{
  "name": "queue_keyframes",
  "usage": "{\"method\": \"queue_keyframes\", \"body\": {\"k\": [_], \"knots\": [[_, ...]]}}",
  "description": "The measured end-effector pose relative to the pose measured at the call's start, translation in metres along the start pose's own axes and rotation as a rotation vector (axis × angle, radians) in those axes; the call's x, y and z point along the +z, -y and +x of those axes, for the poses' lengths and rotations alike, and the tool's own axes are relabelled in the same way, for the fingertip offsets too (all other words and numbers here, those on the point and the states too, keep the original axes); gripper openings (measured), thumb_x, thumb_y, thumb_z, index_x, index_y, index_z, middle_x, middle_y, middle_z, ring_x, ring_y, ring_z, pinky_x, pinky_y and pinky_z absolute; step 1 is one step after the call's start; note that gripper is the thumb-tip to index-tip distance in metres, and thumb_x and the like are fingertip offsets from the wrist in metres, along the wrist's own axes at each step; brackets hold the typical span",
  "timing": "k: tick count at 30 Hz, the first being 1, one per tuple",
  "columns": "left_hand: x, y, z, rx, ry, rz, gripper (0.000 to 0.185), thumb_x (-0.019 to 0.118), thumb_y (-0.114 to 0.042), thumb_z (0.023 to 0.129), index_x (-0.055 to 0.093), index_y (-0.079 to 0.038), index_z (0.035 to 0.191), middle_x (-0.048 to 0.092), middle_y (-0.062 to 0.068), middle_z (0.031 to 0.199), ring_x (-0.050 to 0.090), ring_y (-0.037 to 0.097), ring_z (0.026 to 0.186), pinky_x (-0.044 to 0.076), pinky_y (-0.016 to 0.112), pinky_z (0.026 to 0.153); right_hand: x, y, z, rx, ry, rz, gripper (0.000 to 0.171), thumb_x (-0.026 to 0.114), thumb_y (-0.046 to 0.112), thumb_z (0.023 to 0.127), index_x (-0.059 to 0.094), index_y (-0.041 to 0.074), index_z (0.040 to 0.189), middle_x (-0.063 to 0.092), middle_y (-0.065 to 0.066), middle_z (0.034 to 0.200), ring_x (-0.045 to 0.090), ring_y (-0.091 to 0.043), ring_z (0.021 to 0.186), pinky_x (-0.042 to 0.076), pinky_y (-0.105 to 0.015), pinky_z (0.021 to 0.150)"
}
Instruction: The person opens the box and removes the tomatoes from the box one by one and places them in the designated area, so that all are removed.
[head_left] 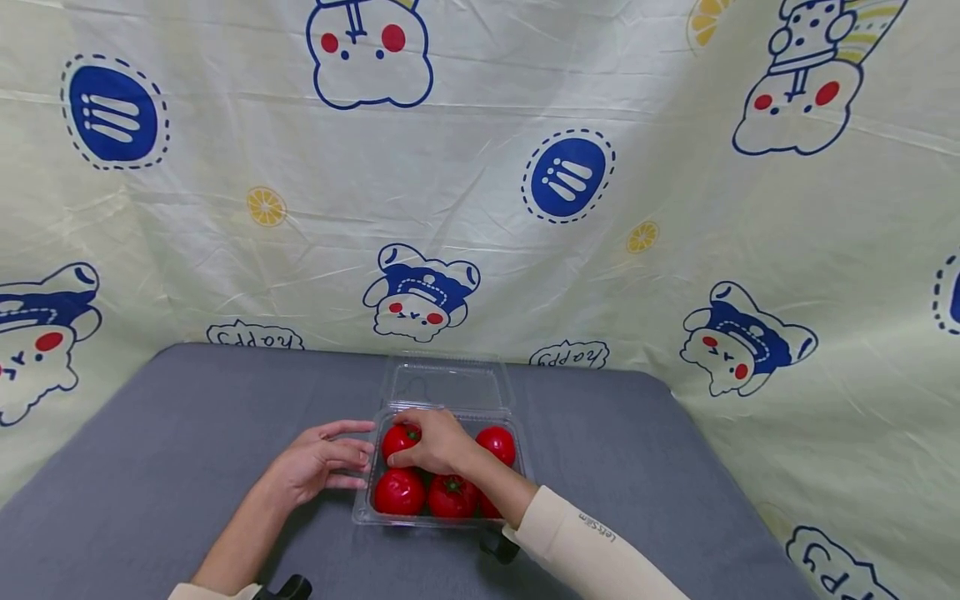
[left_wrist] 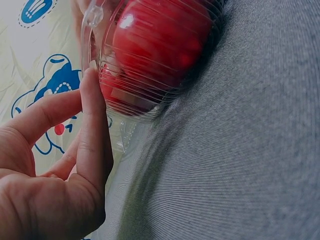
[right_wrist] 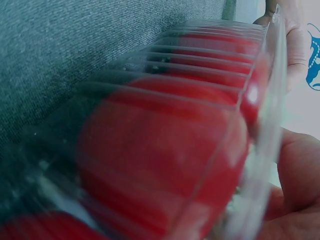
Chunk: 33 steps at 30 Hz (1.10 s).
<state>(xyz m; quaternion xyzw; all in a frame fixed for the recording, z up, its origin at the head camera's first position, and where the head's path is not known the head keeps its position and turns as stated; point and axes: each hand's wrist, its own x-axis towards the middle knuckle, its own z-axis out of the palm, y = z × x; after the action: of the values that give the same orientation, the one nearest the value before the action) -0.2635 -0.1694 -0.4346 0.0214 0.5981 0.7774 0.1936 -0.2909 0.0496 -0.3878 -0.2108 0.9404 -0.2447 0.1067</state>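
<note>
A clear plastic clamshell box [head_left: 363, 510] holds several red tomatoes. My right hand [head_left: 435, 440] reaches over it and grips the back-left tomato [head_left: 397, 440], thumb on the near side and fingers on the far side. That hand and forearm cover the back middle of the box and part of the front-right tomato [head_left: 489, 507]. At the box's left side is my left hand [head_left: 318, 462], its fingers fairly straight. In the left wrist view, a fingertip of the left hand [left_wrist: 60, 185] touches the ribbed box's rim [left_wrist: 90, 50].
The box's clear lid [head_left: 447, 383] lies folded back, away from me. A grey cloth [head_left: 637, 467] covers the table, and a patterned curtain [head_left: 480, 183] hangs behind its far edge. Black wrist devices [head_left: 498, 546] show near the front.
</note>
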Motion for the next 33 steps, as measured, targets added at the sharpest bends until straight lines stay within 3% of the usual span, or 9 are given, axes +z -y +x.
{"method": "queue_keyframes", "body": {"k": [20, 33], "knots": [[0.0009, -0.0034, -0.0013, -0.014, -0.004, -0.01, 0.052, 0.064, 0.0, 0.092, 0.052, 0.0, 0.143, 0.074, 0.005, 0.101, 0.07, 0.016, 0.08, 0.065, 0.04, 0.076, 0.0019, -0.0009, 0.0028, 0.012, -0.06, 0.05, 0.052, 0.084, 0.032, 0.078, 0.07, 0.02, 0.126, 0.069, -0.005, 0.121, 0.056, -0.025, 0.112, 0.06, -0.042, 0.081], [0.0005, -0.0034, -0.0018, -0.013, 0.011, -0.019, 0.051, 0.064, 0.001, 0.092, 0.053, 0.0, 0.142, 0.074, 0.005, 0.101, 0.07, 0.016, 0.08, 0.065, 0.04, 0.076, -0.0017, -0.0022, 0.002, 0.002, -0.084, 0.061, 0.053, 0.084, 0.033, 0.079, 0.069, 0.021, 0.128, 0.07, -0.005, 0.119, 0.062, -0.023, 0.107, 0.062, -0.041, 0.08]]}}
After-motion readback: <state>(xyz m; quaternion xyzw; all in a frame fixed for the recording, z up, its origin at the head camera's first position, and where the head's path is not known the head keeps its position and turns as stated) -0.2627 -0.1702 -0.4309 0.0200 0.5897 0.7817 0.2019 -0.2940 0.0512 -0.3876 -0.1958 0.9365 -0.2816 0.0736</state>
